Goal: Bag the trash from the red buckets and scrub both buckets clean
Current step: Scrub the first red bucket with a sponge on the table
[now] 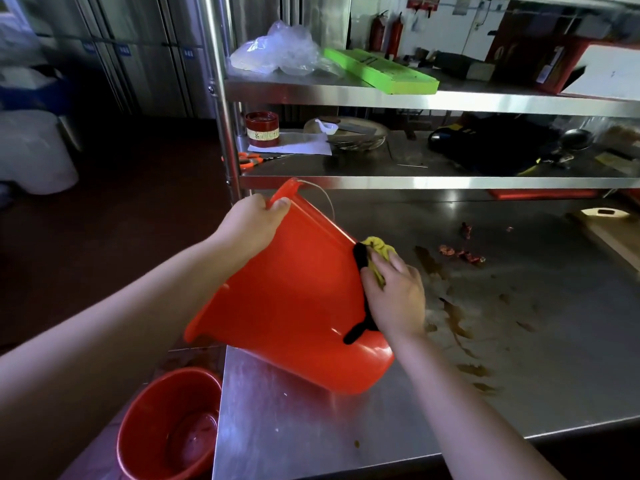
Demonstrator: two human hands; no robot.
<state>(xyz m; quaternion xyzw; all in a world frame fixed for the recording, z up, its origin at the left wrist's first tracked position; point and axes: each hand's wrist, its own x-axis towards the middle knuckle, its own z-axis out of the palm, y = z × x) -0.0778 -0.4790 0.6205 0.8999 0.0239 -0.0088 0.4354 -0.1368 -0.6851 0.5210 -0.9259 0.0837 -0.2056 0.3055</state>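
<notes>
- Second red bucket [169, 424] is standing upright, mouth up, low down just past the worktop's front left corner; the inside is looking dark and wet.
- Left hand [252, 226] is gripping the rim of the tilted red bucket [294, 299], thumb hooked over the lip and fingers curled round the outside.
- Tilted red bucket is leaning on its side at the worktop's front left corner, lower base edge looking to be resting on the steel and mouth hanging out past the left edge, over the second bucket.
- Thin wire handle [327, 199] is arching off the top of the rim.
- Black strip [360, 271] is running along the bucket's base edge.
- Right hand [394, 299] is pressing a bunched yellow cloth [379, 251] against the bucket's base, fingers bent over the cloth and holding it.
- Steel worktop [311, 427] is showing brown smears [457, 320] from the middle toward the front right.
- Red scraps [460, 254] are lying near the middle, toward the back.
- Wooden board [613, 240] is sitting at the right edge.
- Lower shelf: orange-handled scissors [251, 159] are lying at the left end, with a red tin [262, 128] just behind.
- Upper shelf: a clear plastic bag [280, 50] is crumpled at the left end, with a green box [381, 69] just beside it.
</notes>
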